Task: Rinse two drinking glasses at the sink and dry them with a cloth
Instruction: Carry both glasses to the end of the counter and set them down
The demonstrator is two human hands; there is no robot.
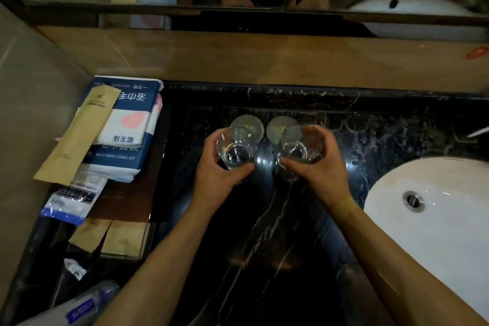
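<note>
On the black marble counter [264, 233], left of the white sink [434, 219], two clear glasses are in hand. Left hand [219, 180] curls round the left glass [235, 151]; right hand [320, 169] curls round the right glass [300, 147]. Both glasses sit upright over round paper coasters [250, 124] — whether lifted or resting, cannot tell. Judgement: early stage — neither glass is at the basin, no water seen running. Rinsing and drying both remain. A packaged towel set [124, 130] lies at the counter's left, seemingly unopened.
</note>
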